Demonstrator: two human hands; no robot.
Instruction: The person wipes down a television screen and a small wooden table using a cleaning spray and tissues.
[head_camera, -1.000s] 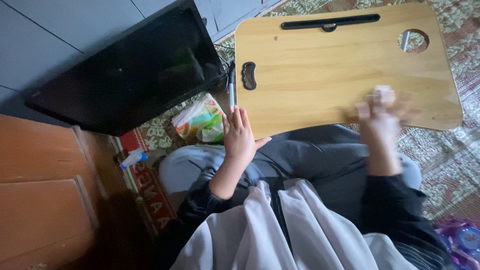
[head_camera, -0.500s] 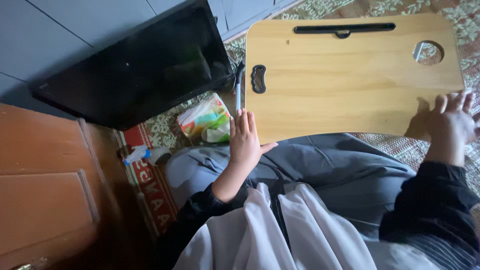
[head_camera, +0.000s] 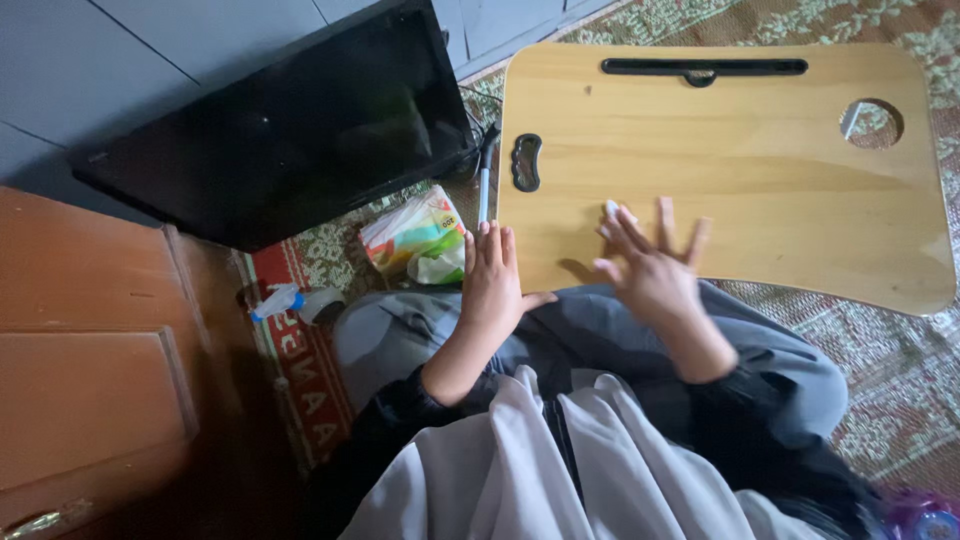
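Both hands on the near-left part of the wooden lap desk (head_camera: 740, 190), fingers spread.

Left hand (head_camera: 490, 275) flat against desk's left edge, fingers straight, thumb hooked under the near edge; nothing gripped. Right hand (head_camera: 650, 265) released, fingers fanned over the desktop, small white piece (head_camera: 611, 209) at the fingertips, pressed rather than clenched. Pen (head_camera: 483, 180) just beyond left fingertips, off the desk. Colourful plastic packet (head_camera: 412, 238) on patterned rug just left of left hand. Dark flat screen (head_camera: 290, 125) further left and beyond.
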